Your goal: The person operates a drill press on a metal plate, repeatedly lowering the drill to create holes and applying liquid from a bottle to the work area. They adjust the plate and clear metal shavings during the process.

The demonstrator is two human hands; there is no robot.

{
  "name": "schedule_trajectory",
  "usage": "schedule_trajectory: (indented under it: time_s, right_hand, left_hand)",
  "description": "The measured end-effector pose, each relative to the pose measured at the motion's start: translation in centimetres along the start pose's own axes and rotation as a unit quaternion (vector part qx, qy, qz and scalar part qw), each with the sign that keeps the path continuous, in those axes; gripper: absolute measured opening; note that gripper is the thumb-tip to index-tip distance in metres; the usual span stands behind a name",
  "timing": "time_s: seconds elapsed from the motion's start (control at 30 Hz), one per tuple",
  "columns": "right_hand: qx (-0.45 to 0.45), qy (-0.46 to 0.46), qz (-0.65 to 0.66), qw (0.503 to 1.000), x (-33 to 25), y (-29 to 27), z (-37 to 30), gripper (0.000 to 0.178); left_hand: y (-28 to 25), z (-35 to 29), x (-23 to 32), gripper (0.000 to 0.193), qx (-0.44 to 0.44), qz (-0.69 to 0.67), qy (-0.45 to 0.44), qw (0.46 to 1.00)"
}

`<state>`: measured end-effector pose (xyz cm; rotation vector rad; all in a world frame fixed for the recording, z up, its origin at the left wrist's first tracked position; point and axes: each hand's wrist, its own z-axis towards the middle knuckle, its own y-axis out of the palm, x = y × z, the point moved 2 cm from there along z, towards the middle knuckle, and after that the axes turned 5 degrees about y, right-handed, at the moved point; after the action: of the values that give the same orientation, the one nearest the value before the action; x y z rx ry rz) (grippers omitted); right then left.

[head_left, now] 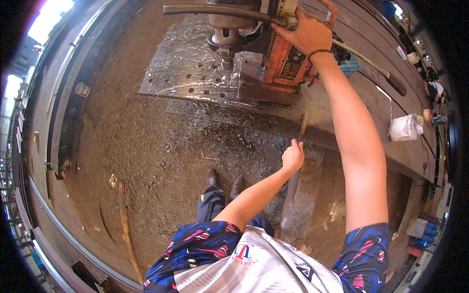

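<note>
"White shirt (259,261) closest. Grip?"
"My left hand (293,157) is closed round a blurred stick (304,124) pointing away. My right hand (313,35), nearer the orange drill (282,63), touches its top; closure, I can't tell."
"Drill bit (226,59)?"
"Left of that hand, pointing down over the holed plate (166,80)."
"White jug (405,128)?"
"Far right; contents unclear."
</note>
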<state>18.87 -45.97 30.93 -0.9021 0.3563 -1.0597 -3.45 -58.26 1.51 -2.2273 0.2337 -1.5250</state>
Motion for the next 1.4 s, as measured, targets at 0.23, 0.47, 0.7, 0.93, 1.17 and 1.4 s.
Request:
schedule_trajectory:
  time_s: [0.23, 0.47, 0.7, 0.93, 1.17, 1.4]
  right_hand:
    - [0.028, -0.013, 0.026, 0.999, -0.5, 0.2, 0.2, 0.081]
    - [0.002, 0.013, -0.007, 1.0, -0.4, -0.4, -0.3, 0.082]
    - [0.007, 0.009, 0.009, 1.0, 0.0, -0.9, -0.5, 0.081]
    - [0.003, 0.012, -0.006, 1.0, -0.4, -0.1, -0.1, 0.08]
    - [-0.018, 0.021, -0.01, 1.0, -0.9, -0.9, -0.2, 0.081]
    - [-0.018, 0.015, 0.005, 1.0, -0.1, 0.2, -0.1, 0.083]
  left_hand:
    - [-6.1, 9.0, -1.5, 0.048, 0.118, 0.133, -0.006, 0.984]
    - [-22.7, 11.6, -8.7, 0.063, 0.166, 0.274, -0.048, 0.946]
    - [-34.9, 6.3, -14.8, 0.066, 0.367, 0.197, -0.256, 0.872]
    - [-17.3, -0.2, -16.0, 0.034, 0.337, 0.371, 0.097, 0.86]
    - [-5.3, 4.0, -2.0, 0.049, 0.097, 0.026, 0.022, 0.995]
    - [-17.6, 7.2, -7.8, 0.021, 0.118, 0.343, -0.036, 0.931]
